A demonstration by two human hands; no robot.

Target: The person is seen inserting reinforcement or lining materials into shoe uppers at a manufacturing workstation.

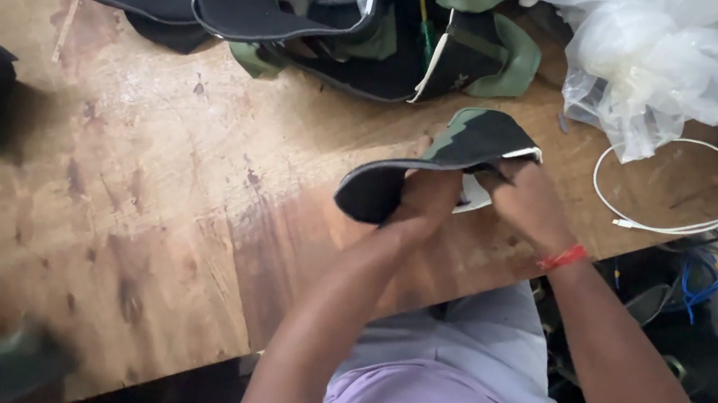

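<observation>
Head view: a camouflage cap (black lining up) is gripped by the left hand and right hand above the plywood table.

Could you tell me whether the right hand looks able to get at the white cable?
Probably yes: the right hand lies close to the white cable, with only bare table between, though it now grips a shoe piece.

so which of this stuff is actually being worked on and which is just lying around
In hand:
- camouflage shoe piece, gripped by left hand and right hand

Lying about:
- pile of shoe uppers at the far edge of the wooden table
- clear plastic bags
- white cable
</observation>
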